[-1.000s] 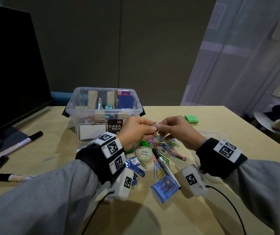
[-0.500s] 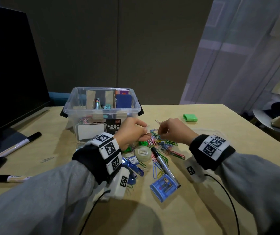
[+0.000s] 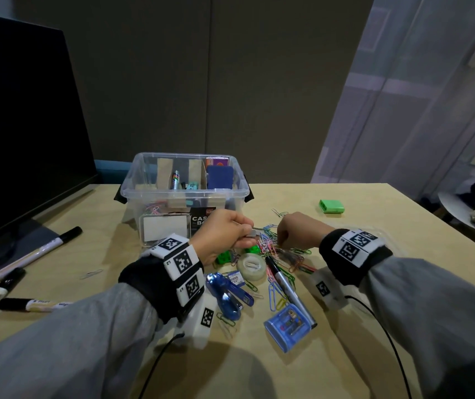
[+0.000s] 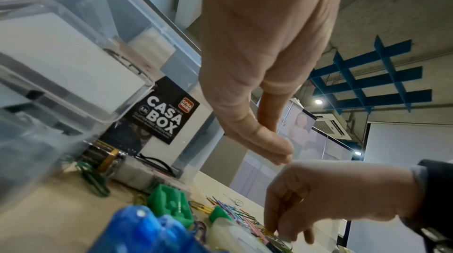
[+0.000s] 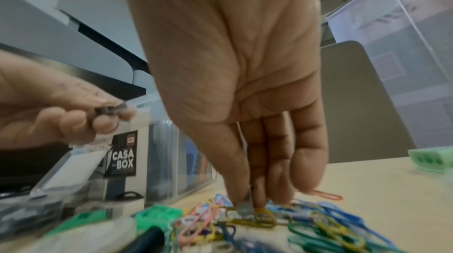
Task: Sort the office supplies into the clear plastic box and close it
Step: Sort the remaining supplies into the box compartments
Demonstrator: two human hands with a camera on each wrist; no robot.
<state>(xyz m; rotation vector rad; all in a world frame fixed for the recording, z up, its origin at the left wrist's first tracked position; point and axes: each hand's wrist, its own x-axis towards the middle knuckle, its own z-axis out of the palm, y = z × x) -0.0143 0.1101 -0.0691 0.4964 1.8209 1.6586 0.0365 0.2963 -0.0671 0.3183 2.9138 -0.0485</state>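
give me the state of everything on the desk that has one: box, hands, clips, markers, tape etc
clear plastic box: open, no lid on, partly filled
left hand: pinches small grey metal pieces
right hand: fingers pinch a small metal piece in the paper clip pile
tape roll: flat on table
black marker: capped, lying among clips
monitor: screen dark

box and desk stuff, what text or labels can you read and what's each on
"CASA BOX": black label on the clear plastic box.
"CASA WARE": small red logo on that label.
Small print under "BOX": too blurred.
Marker pens, price sticker, monitor logo: unreadable.
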